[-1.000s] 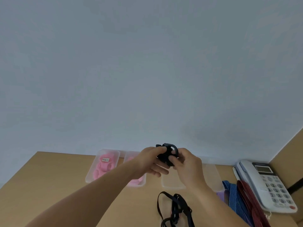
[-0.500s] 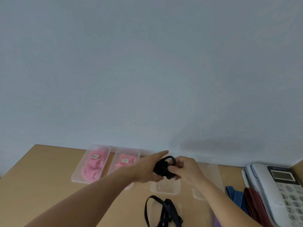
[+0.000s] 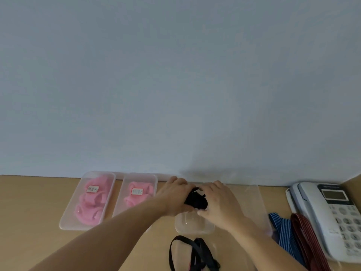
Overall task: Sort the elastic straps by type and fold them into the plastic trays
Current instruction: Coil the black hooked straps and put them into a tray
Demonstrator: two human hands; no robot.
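Seen from the head camera, the left hand (image 3: 173,196) and right hand (image 3: 218,202) clasp the folded black strap (image 3: 196,199) over a clear tray (image 3: 193,227) on the counter (image 3: 29,212); it looks soft, light and springy, best pinched across its folds.

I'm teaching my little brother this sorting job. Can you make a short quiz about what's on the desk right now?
1. True or false: the left hand and the right hand hold the black strap bundle together.
2. What colour are the folded straps in the far-left tray? A) green B) pink C) yellow
3. Fill in: next to the telephone lie a red strap and a ____ striped strap.

Key: 1 true; 2 B; 3 blue.
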